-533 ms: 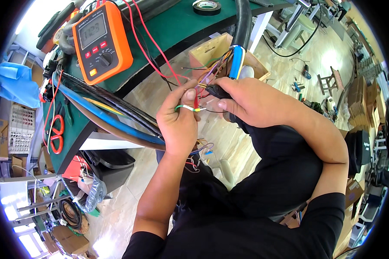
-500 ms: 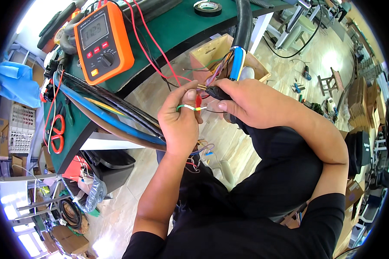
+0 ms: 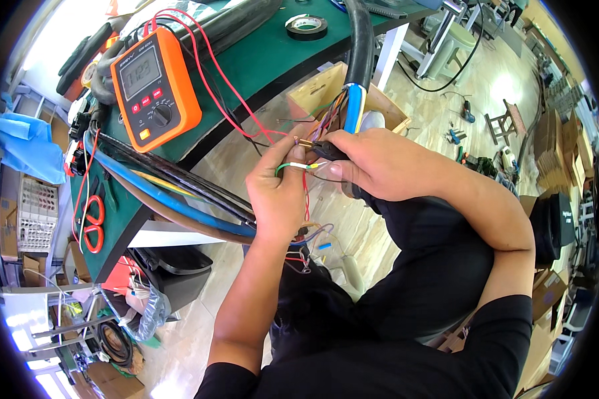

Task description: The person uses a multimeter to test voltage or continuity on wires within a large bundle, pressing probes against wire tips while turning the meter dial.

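Observation:
Near the front of the bench, both hands meet in the middle of the view. My left hand (image 3: 277, 194) is closed in a pinch on a thin wire (image 3: 293, 165) with green, white and yellow parts. A red wire hangs below its fingers. My right hand (image 3: 386, 163) grips a black test clip (image 3: 326, 151), whose brass-coloured tip points at my left fingertips; I cannot tell whether tip and wire touch. Red test leads (image 3: 226, 110) run from an orange handheld meter (image 3: 156, 90) on the bench toward my left hand.
A thick black cable (image 3: 359, 50) with blue and white cores hangs past a wooden box (image 3: 386, 106). On the green bench (image 3: 259, 60) lie a tape roll (image 3: 307, 26) and red-handled scissors (image 3: 94, 223). Blue, brown and black cables (image 3: 180, 196) cross the bench edge. A stool (image 3: 456, 46) stands beyond.
The view has shifted slightly. My left fingers have moved a little, and the red piece beneath the thumb no longer shows there. Both hands stay together.

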A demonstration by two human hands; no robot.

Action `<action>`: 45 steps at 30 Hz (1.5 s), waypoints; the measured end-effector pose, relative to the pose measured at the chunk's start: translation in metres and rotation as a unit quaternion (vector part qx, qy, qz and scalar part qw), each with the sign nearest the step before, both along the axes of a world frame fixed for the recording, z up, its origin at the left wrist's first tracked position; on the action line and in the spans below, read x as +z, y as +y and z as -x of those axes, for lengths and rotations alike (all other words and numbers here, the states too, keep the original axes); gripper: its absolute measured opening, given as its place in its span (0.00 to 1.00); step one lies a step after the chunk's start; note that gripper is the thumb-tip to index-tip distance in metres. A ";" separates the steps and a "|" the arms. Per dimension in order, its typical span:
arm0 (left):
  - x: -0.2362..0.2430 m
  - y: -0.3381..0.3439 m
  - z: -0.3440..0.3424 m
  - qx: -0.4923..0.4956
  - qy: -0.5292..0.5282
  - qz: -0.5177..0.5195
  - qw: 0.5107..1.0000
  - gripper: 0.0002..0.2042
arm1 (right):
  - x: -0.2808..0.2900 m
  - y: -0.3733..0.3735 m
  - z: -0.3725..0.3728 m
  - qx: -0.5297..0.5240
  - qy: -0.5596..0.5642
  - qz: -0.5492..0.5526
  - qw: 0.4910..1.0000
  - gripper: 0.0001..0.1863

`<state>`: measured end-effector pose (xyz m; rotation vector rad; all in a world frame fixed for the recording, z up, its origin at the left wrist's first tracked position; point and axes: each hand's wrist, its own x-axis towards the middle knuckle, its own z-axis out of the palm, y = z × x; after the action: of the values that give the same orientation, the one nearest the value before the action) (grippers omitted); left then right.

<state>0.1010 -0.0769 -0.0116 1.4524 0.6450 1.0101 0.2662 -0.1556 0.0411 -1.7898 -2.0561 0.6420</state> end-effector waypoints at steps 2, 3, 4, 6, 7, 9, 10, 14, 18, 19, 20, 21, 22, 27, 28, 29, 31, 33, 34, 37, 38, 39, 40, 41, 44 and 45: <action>0.000 0.000 0.000 -0.003 0.006 -0.009 1.000 0.12 | -0.001 -0.001 -0.001 0.001 -0.004 -0.011 1.000 0.17; 0.000 0.000 0.001 -0.006 0.007 -0.006 1.000 0.12 | -0.002 -0.001 -0.002 0.003 0.004 -0.016 1.000 0.17; 0.001 0.000 0.001 -0.009 0.007 -0.001 1.000 0.13 | -0.004 -0.001 -0.002 0.005 0.011 -0.020 1.000 0.17; -0.001 0.001 0.001 -0.013 0.004 -0.004 1.000 0.13 | -0.005 -0.001 -0.003 0.007 0.017 -0.026 0.999 0.17; -0.004 0.002 0.001 -0.014 0.001 -0.011 1.000 0.13 | -0.003 -0.001 -0.002 0.008 0.016 -0.029 0.999 0.17; -0.005 0.002 0.001 -0.015 0.000 -0.023 1.000 0.13 | 0.001 -0.001 0.000 0.004 0.020 -0.020 1.000 0.17; -0.004 0.002 0.001 -0.014 0.001 -0.029 0.999 0.14 | 0.005 -0.001 0.001 -0.001 0.025 -0.008 1.000 0.17; 0.000 0.001 0.003 -0.012 0.012 -0.053 0.998 0.14 | 0.007 -0.001 0.003 -0.003 0.031 0.002 1.000 0.17; -0.002 0.003 0.004 -0.012 0.026 -0.059 0.998 0.13 | 0.002 0.000 0.002 -0.003 0.054 -0.005 0.999 0.17; -0.002 0.002 0.004 -0.012 0.027 -0.063 0.998 0.13 | 0.000 0.000 0.002 -0.004 0.061 -0.005 0.998 0.17; -0.002 0.002 0.005 -0.011 0.028 -0.068 0.997 0.13 | -0.002 0.000 0.002 -0.004 0.067 -0.004 0.998 0.17; -0.002 0.002 0.005 -0.012 0.023 -0.062 0.998 0.12 | -0.001 0.001 0.002 -0.002 0.068 -0.006 0.998 0.17; -0.002 0.002 0.005 -0.013 0.020 -0.057 0.998 0.12 | -0.001 0.001 0.001 0.001 0.069 -0.008 0.998 0.17; -0.002 0.003 0.006 -0.021 0.019 -0.037 0.999 0.12 | -0.001 0.001 0.002 -0.007 0.067 -0.013 0.998 0.17; 0.000 0.003 0.006 -0.024 0.017 -0.035 0.999 0.12 | 0.000 0.001 0.002 -0.008 0.066 -0.009 0.998 0.17; 0.001 0.002 0.007 -0.027 0.016 -0.032 0.999 0.12 | 0.001 0.001 0.002 -0.009 0.065 -0.005 0.998 0.17; -0.001 0.003 0.007 -0.035 0.006 -0.023 0.999 0.12 | 0.001 0.001 0.002 -0.010 0.072 0.006 0.997 0.16; -0.003 0.004 0.007 -0.042 -0.004 -0.016 0.999 0.11 | 0.002 0.001 0.003 -0.009 0.067 0.011 0.998 0.16; -0.004 0.004 0.007 -0.045 -0.008 -0.014 0.999 0.11 | 0.003 0.001 0.003 -0.008 0.059 0.010 0.998 0.16; -0.004 0.004 0.007 -0.053 -0.012 0.002 0.998 0.11 | 0.001 0.001 0.001 0.000 0.060 -0.002 0.998 0.15; -0.004 0.004 0.007 -0.056 -0.012 0.008 0.998 0.11 | 0.000 0.001 0.000 0.004 0.064 -0.007 0.998 0.15; -0.004 0.005 0.007 -0.055 -0.008 0.004 0.998 0.11 | 0.000 0.000 0.000 0.004 0.062 -0.007 0.998 0.15; -0.003 0.005 0.008 -0.054 -0.004 0.001 0.999 0.11 | 0.000 0.000 -0.001 0.004 0.059 -0.007 0.998 0.15; -0.003 0.005 0.008 -0.053 0.000 -0.003 0.999 0.11 | -0.001 0.000 -0.001 0.005 0.056 -0.007 0.998 0.15; -0.002 0.005 0.008 -0.052 0.005 -0.001 0.999 0.11 | 0.000 0.000 -0.001 0.002 0.049 -0.002 0.999 0.15; -0.003 0.005 0.007 -0.051 0.005 0.000 0.999 0.11 | 0.000 0.000 -0.001 0.004 0.050 -0.006 0.999 0.15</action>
<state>0.0936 -0.0721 -0.0142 1.4772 0.5714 0.9238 0.2674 -0.1555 0.0412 -1.7081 -1.9986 0.7052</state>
